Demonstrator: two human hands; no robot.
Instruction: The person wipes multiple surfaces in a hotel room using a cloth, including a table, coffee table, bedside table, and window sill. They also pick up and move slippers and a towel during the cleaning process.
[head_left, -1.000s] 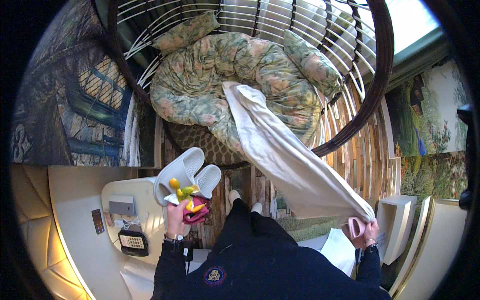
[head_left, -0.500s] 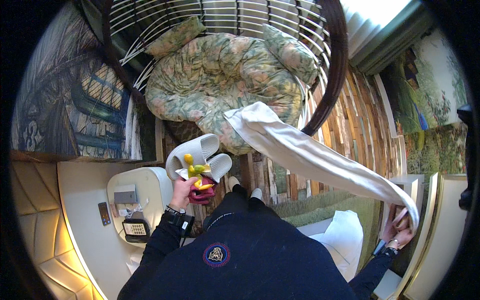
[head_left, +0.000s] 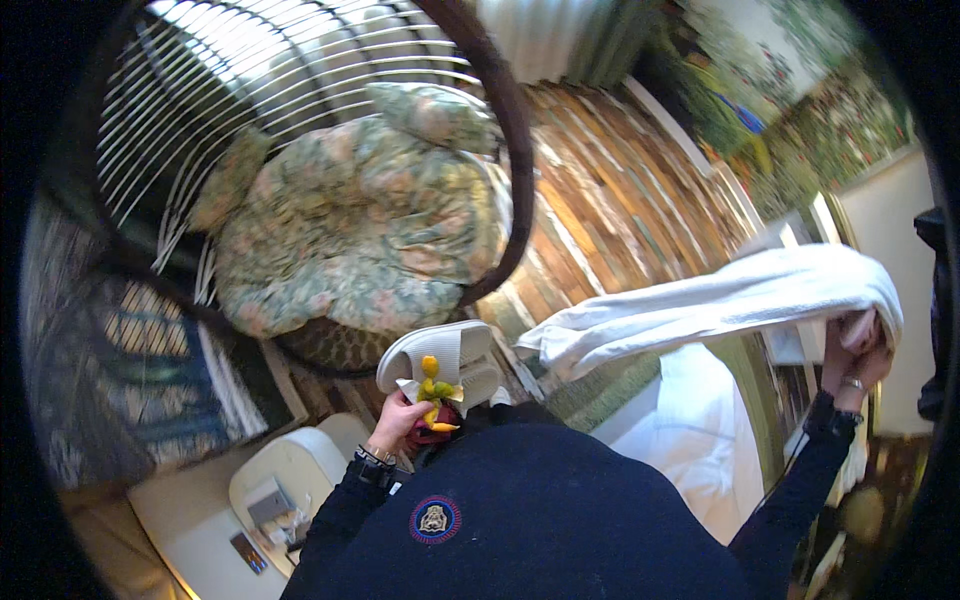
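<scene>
My left hand (head_left: 397, 420) is closed in front of my body, round a bunch of things. Yellow and green curled pieces like fruit peel (head_left: 436, 390) stick up from it, along with crumpled white paper (head_left: 408, 388). Some dark red material shows under the peel. A pair of light grey slippers (head_left: 418, 352) sits just beyond the fingers and appears to be held with the bunch. Out to the right, my raised right hand (head_left: 862, 360) grips one end of a long white towel (head_left: 700, 292). The towel stretches leftward through the air, its far end loose.
A round hanging chair (head_left: 518, 150) with a floral cushion (head_left: 350, 220) stands ahead at left. Near left are a pale bedside table (head_left: 290, 455) and a dark phone-shaped panel (head_left: 248, 552). White fabric (head_left: 700, 430) lies at right, past my body. The floor (head_left: 590, 200) has wood planks.
My view has turned right, so the chair sits farther left. My right hand has risen, and the towel's loose end has swung away from the chair cushion. The left hand keeps its bunch.
</scene>
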